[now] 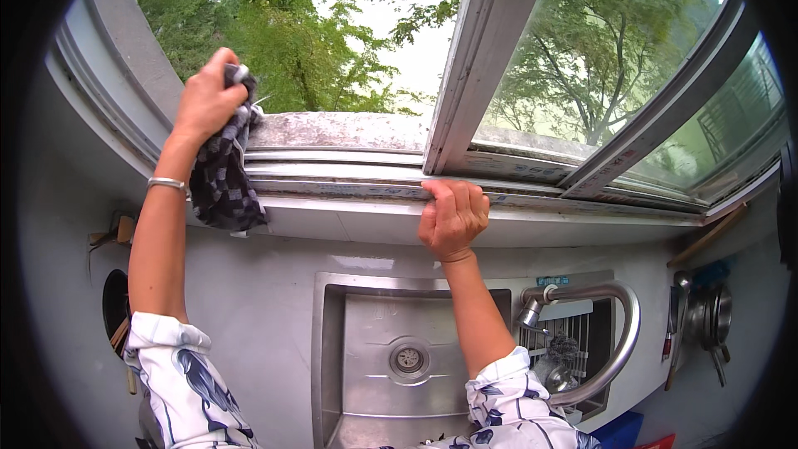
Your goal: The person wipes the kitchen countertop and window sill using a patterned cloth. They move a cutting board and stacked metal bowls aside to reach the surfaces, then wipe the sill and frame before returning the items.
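My left hand (209, 96) is closed on a dark checkered cloth (227, 181), raised at the left side of the open window. The cloth hangs down over the window track and the inner sill. My right hand (455, 218) rests with curled fingers on the front edge of the sliding window's metal track (336, 189), just below the upright frame of the sash (477, 62). I see no object in it. Outside the track runs a rough, stained ledge (349, 130).
Below the window are a stainless steel sink (374, 330) and a curved metal faucet (629, 324) beside a smaller basin with a wire rack (576, 333). Pans (714, 315) and utensils hang at the right. A dark round container (116, 299) with wooden sticks stands left.
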Demonstrator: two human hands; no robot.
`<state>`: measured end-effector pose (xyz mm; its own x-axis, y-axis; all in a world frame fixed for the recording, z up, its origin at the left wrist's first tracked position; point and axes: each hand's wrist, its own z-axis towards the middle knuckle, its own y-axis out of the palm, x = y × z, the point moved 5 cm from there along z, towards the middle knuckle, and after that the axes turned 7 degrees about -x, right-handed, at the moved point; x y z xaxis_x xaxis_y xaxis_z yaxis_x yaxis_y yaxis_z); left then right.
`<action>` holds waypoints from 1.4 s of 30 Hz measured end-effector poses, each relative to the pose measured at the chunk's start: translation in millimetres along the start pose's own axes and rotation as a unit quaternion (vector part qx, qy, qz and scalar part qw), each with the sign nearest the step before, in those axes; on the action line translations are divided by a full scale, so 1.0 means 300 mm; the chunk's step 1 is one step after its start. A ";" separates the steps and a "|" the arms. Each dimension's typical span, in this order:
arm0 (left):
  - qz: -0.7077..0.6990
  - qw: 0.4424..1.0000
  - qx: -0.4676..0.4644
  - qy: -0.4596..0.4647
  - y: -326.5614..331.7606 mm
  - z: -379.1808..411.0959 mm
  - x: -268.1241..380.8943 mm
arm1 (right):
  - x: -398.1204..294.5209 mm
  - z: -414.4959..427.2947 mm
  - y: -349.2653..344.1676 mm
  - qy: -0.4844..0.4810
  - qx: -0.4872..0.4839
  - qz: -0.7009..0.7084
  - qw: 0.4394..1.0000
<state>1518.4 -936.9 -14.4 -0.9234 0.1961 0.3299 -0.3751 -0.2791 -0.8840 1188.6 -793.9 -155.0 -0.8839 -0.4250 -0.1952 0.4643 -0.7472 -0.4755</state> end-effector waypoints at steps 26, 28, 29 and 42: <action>-0.319 0.942 -0.098 -0.023 -0.031 -0.841 -0.322 | -0.419 0.473 0.686 -0.185 -0.444 0.048 0.876; -0.131 0.976 -0.148 -0.090 -0.056 -0.834 -0.372 | -0.498 0.520 0.641 -0.199 -0.328 0.088 0.919; -0.002 0.986 -0.152 -0.066 -0.069 -0.821 -0.342 | -0.520 0.552 0.593 -0.201 -0.269 0.099 0.937; 0.030 0.995 0.071 0.061 0.066 -0.461 -0.139 | -0.582 0.721 0.494 -0.281 -0.333 0.126 0.891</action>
<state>1560.6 -820.6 -91.6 -0.9312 0.2855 0.2266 -0.3345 -0.4222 -0.8425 1423.9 -940.9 -5.7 -0.5012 -0.8653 0.0037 0.3428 -0.2025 -0.9173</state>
